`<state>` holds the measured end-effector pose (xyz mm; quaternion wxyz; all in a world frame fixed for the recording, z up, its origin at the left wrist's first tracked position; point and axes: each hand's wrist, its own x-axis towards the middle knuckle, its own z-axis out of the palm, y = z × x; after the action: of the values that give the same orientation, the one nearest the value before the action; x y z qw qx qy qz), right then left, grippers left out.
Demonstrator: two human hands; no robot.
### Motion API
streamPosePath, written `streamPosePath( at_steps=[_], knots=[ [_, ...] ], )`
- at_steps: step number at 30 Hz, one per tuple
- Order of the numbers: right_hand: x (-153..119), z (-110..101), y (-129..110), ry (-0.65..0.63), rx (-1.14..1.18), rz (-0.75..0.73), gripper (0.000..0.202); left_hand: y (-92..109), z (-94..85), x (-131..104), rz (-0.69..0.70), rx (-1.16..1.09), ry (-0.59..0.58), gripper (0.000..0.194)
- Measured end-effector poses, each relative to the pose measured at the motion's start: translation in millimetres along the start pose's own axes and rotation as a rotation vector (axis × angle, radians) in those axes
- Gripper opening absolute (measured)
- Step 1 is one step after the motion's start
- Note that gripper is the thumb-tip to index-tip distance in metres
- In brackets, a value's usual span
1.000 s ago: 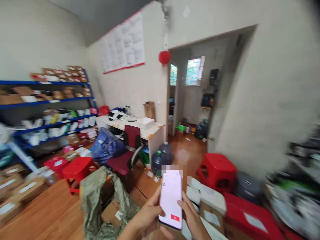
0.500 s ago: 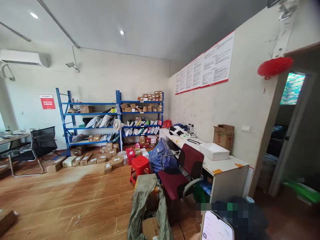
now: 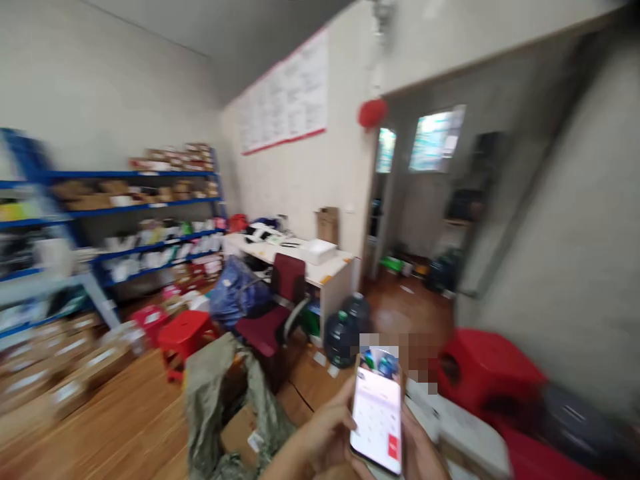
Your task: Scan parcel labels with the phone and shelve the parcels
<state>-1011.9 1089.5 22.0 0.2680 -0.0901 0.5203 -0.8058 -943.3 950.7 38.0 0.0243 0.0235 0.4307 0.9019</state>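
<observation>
A lit phone (image 3: 376,420) is held upright in front of me, its screen showing a pale keypad with a red block at the lower right. My left hand (image 3: 327,423) wraps round the phone's left edge, the thumb at the side of the screen. Along the right edge is my right hand (image 3: 419,443), its fingers partly hidden behind the phone. A green-grey sack (image 3: 207,393) with a cardboard box (image 3: 240,433) inside stands on the floor to the left of my hands.
Beyond are a maroon chair (image 3: 265,327), a white desk (image 3: 333,273), large water bottles (image 3: 341,340) and a red stool (image 3: 185,333). Blue shelves (image 3: 135,175) with parcels stand at left. Red plastic stools (image 3: 493,367) are at right, near a doorway.
The view has swung to the right, bringing the doorway and right-hand stools in. The phone has moved left and up in view, and both hands now show around it.
</observation>
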Motion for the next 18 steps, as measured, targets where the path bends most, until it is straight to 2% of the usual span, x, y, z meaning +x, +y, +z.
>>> streamPosePath(
  at_steps=[2, 5, 8, 11, 14, 18],
  knots=[
    [-8, -2, -7, 0.059, 0.127, 0.006, 0.052, 5, 5.1, 9, -0.136, -0.042, -0.121, 0.095],
    [-15, -12, -18, 0.101, 0.217, -0.122, 0.054, 3, 6.8, 33, -0.295, -0.045, -0.292, 0.099],
    [-26, -32, -20, 0.181, 0.197, -0.232, 0.049, -12, 11.2, 59, -0.422, -0.041, -0.401, 0.101],
    [-42, -54, -18, 0.365, 0.133, -0.297, 0.047, -34, 21.6, 84, -0.56, -0.05, -0.496, 0.104],
    [-61, -73, -19, 0.53, 0.131, -0.339, 0.051, -56, 40.6, 105, -0.695, -0.058, -0.575, 0.107],
    [-86, -100, -21, 0.65, 0.25, -0.463, 0.049, -89, 80.4, 124, -0.854, -0.074, -0.672, 0.109]
  ],
)
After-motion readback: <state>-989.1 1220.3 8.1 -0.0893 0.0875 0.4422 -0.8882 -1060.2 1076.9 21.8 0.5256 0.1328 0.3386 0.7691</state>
